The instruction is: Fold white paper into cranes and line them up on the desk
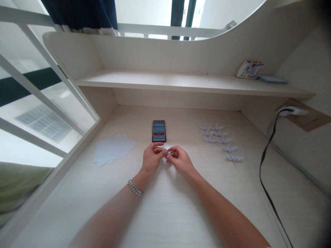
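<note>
Between the fingertips of both hands is a small piece of folded white paper (164, 148), mostly covered by the fingers. My left hand (152, 156), with a chain bracelet at its wrist, pinches one side of it. My right hand (180, 158) pinches the other side. Just beyond the fingers a phone (159, 131) lies on the desk, its screen lit. Loose sheets of white paper (113, 150) are spread in an overlapping pile to the left. Several folded white paper cranes (217, 132) sit in rows to the right.
A wooden shelf (168, 81) spans the desk's back, bearing a colourful box (249, 70) and a flat bluish item (272, 80). At right, a black cable (261, 172) hangs from a wall socket (307, 113) across the desk. White rails (33, 89) border the left side.
</note>
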Demonstrator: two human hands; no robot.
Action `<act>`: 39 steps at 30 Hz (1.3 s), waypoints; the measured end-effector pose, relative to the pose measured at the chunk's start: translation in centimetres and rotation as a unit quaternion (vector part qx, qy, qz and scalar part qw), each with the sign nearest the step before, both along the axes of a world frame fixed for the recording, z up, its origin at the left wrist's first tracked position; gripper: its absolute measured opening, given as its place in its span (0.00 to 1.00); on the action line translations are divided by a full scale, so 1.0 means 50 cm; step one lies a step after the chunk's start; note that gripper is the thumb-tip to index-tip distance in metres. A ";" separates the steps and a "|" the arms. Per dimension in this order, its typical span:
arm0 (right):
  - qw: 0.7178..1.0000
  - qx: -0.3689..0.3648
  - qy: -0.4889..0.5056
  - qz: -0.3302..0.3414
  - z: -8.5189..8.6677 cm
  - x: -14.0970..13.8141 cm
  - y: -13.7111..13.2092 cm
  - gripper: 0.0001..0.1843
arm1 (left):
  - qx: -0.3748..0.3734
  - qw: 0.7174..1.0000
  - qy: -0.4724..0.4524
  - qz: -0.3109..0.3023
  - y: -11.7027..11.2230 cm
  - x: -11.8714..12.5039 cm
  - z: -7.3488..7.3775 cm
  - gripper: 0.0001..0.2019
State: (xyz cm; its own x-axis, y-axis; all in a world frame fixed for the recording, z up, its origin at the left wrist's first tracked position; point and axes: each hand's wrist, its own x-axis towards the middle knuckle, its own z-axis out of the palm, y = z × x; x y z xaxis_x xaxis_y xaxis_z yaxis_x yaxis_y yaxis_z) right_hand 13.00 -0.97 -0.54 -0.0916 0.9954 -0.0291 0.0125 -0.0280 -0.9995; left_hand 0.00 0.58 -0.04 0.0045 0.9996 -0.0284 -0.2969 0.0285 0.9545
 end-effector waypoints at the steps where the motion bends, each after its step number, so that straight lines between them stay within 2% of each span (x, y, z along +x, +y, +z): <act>1: 1.000 -0.003 -0.005 0.008 0.000 0.001 0.000 0.13 | -0.003 1.000 -0.003 -0.003 0.001 -0.001 0.001 0.21; 5: 0.999 -0.009 -0.048 0.017 0.004 0.007 0.001 0.09 | -0.017 0.999 0.001 -0.029 0.008 -0.005 -0.002 0.18; 9: 0.997 0.000 -0.078 0.020 0.006 0.010 0.000 0.08 | -0.015 0.999 0.028 -0.012 0.015 -0.007 -0.010 0.12; 13: 0.997 0.008 -0.068 0.028 0.004 0.009 0.000 0.11 | 0.012 0.998 0.058 -0.002 0.014 -0.007 -0.010 0.10; 19: 0.985 0.061 -0.160 -0.002 0.007 0.017 -0.002 0.15 | 0.003 1.000 0.012 -0.023 0.006 0.000 -0.007 0.13; 27: 0.999 -0.012 -0.048 0.021 0.000 0.012 0.002 0.18 | 0.038 0.996 0.071 0.026 0.003 0.001 -0.010 0.15; 32: 0.998 -0.050 0.018 0.032 0.004 0.009 0.002 0.20 | 0.046 0.995 0.071 0.047 -0.001 0.003 -0.009 0.16; 39: 1.000 -0.026 -0.008 0.009 0.007 0.008 -0.001 0.19 | 0.020 0.997 0.057 0.050 0.006 -0.003 -0.011 0.18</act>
